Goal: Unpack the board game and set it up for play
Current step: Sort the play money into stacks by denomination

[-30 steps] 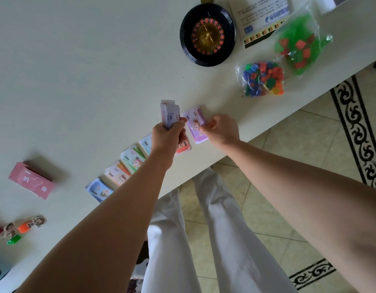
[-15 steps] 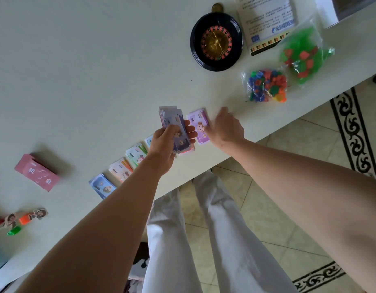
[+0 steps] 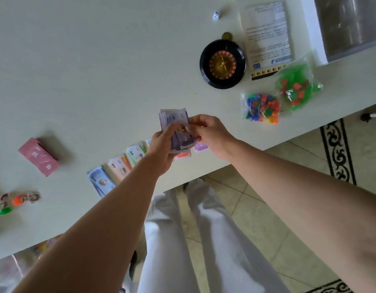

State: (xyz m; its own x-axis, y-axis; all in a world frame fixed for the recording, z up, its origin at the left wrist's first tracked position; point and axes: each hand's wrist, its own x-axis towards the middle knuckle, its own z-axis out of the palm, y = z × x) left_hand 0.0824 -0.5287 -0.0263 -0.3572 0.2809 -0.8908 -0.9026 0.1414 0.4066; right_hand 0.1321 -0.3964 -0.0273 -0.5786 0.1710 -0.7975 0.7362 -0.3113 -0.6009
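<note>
left hand (image 3: 161,145), right hand (image 3: 210,132), seemingly pinching notes (image 3: 174,117)

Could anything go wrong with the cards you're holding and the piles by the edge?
Maybe two things. The purple paper notes are fanned loosely in the left hand while the right hand pinches the top one, so several might slide out and scatter. Also, the blue paper pile and green paper pile lie close to the white table's near edge; a passing forearm could sweep them onto the floor.
</note>
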